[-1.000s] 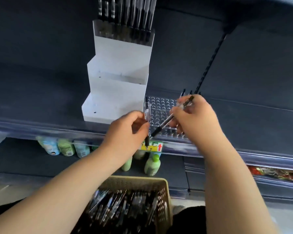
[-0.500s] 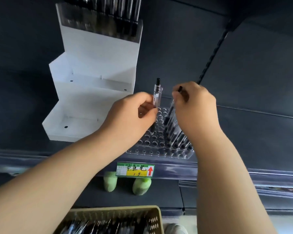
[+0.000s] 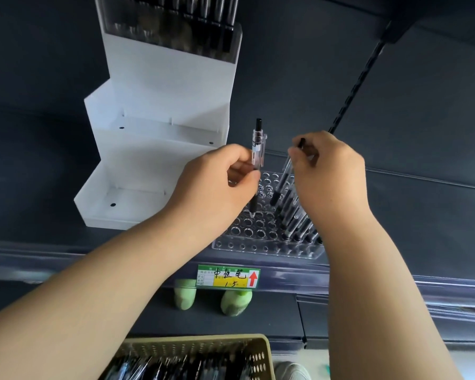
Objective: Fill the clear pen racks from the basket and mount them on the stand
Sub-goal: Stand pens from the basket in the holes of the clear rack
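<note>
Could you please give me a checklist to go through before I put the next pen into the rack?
1. Left hand grips the upright pen, tip down: ok.
2. Its tip over a free hole in the rack: ok; exact line-up cannot tell.
3. Right hand has the slanted pen seated in a hole: cannot tell.
4. Rack flat on the shelf: ok.
5. Free step on the stand for this rack: ok, the two lower steps hold none.
6. Pens left in the basket: ok.

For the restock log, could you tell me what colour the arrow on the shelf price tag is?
Red arrow, clearest in the head view.
</note>
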Motion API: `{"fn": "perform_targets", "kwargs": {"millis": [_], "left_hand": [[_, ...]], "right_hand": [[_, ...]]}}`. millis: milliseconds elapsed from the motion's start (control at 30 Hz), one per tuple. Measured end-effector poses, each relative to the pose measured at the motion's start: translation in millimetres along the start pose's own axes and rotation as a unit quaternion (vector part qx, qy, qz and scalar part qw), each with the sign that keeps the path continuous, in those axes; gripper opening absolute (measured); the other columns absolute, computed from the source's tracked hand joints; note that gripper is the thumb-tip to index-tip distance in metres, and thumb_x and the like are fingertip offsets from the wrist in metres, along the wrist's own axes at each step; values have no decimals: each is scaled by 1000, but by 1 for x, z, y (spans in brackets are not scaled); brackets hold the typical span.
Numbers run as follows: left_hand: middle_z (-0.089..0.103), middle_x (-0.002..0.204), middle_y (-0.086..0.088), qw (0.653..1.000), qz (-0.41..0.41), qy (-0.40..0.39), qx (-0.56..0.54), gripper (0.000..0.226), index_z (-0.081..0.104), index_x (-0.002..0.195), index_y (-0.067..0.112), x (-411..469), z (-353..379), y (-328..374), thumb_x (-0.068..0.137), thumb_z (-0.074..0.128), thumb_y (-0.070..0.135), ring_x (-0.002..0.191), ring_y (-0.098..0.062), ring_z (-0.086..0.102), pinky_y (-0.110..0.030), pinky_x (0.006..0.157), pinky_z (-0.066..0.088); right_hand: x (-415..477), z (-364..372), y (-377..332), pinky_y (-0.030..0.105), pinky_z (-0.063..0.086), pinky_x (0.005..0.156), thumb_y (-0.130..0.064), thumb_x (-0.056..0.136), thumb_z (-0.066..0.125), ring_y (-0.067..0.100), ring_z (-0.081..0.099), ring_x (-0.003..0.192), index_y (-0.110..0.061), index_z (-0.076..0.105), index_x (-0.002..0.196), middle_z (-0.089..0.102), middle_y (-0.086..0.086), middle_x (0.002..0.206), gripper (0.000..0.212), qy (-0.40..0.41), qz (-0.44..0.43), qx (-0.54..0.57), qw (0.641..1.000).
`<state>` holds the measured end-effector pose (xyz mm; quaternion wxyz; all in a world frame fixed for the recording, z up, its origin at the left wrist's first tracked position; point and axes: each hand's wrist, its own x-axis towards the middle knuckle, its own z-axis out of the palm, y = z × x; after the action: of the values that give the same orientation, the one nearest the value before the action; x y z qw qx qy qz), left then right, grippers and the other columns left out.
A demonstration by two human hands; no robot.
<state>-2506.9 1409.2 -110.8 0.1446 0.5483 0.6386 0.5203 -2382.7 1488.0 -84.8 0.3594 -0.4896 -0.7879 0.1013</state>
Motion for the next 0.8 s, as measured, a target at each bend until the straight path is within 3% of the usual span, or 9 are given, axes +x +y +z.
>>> {"fn": "perform_targets", "kwargs": {"millis": [167, 533, 800], "left_hand": [[64, 81, 16, 1000, -9, 11, -3, 8, 62, 88, 26, 2, -2, -2, 84, 64, 20, 75, 1, 60, -5, 65, 44], [65, 82, 14, 1000, 0, 0, -10, 6, 63, 90, 21, 4, 2, -4, 85, 64, 18, 77, -1, 61, -7, 67, 44], [64, 84, 4, 998, 64, -15, 11, 10, 67, 96, 13, 10, 30, -7, 85, 64, 14, 75, -8, 58, -23, 71, 46]], "right_hand": [[1, 3, 3, 40, 46, 85, -16, 89, 59, 27, 57, 95, -14, 64, 112, 70, 0, 95, 24, 8, 6, -18, 1000], [-3, 4, 4, 45, 44, 84, -11, 89, 55, 29, 54, 95, -17, 72, 99, 72, 5, 87, 21, 14, -35, -62, 997], [-6, -9, 5, 39, 49, 83, -15, 87, 58, 25, 61, 92, -20, 72, 99, 71, 2, 88, 19, 25, -9, -21, 999]]}}
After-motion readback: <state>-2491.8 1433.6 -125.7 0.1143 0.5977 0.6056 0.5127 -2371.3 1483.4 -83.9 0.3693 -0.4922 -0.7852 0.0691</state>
